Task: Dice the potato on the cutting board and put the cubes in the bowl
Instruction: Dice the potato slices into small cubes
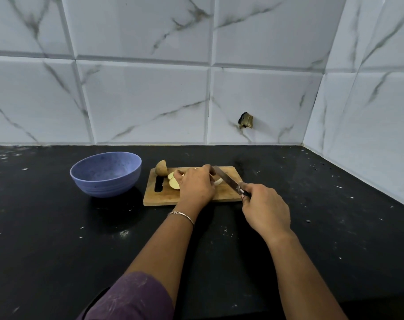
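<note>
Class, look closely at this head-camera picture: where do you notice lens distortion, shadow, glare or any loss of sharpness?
Head view: wide-angle distortion bows the grout lines of the wall tiles. The light is even, and the bowl casts a soft shadow on the black counter. The left hand on the potato slices and the right hand gripping the knife look sharp. There is no strong glare.

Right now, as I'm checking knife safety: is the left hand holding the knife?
No; the right hand grips the knife by its handle, while the left hand holds potato slices on the cutting board.
</note>
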`<state>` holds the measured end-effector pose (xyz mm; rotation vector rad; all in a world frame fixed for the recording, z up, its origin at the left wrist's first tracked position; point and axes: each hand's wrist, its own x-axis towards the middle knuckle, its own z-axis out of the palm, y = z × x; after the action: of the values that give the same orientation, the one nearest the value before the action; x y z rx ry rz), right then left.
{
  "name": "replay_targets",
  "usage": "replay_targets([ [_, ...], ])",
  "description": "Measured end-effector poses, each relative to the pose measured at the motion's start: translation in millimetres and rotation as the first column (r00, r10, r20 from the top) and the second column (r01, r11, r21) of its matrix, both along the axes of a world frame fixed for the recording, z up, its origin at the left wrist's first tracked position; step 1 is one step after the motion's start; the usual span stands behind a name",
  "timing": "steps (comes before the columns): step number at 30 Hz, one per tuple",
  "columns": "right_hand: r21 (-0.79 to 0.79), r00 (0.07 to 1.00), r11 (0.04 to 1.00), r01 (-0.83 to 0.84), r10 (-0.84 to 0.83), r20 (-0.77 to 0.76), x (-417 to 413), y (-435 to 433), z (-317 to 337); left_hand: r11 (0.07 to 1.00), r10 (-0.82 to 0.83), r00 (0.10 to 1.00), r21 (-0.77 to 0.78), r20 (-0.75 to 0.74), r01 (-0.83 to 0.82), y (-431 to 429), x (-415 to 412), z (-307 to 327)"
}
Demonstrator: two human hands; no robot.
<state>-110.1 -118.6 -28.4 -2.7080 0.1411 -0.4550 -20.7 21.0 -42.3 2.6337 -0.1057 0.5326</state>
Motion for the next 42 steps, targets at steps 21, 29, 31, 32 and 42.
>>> replay_targets([
  [21, 0.001, 0.995, 0.996, -0.086, 0.086, -0.051, -2, 3, -1, 0.986, 0.086, 0.996, 0.138, 0.022, -0.088, 6, -1, 1],
  [29, -0.134, 0.994, 0.986, -0.101, 0.106, 0.028, -6, 17, -5, 0.983, 0.091, 0.996, 0.161, 0.015, -0.092, 6, -4, -1],
  [31, -0.153, 0.992, 0.982, -0.110, 0.117, 0.039, -6, 19, -5, 0.984, 0.083, 0.996, 0.156, 0.017, -0.084, 5, -4, -1],
  [32, -0.162, 0.992, 0.980, -0.113, 0.121, 0.038, -6, 20, -6, 0.985, 0.079, 0.997, 0.153, 0.016, -0.081, 6, -5, -1],
  [42, -0.201, 0.993, 0.974, -0.105, 0.112, 0.024, -7, 21, -4, 0.981, 0.095, 0.995, 0.171, 0.014, -0.096, 6, -8, 1],
])
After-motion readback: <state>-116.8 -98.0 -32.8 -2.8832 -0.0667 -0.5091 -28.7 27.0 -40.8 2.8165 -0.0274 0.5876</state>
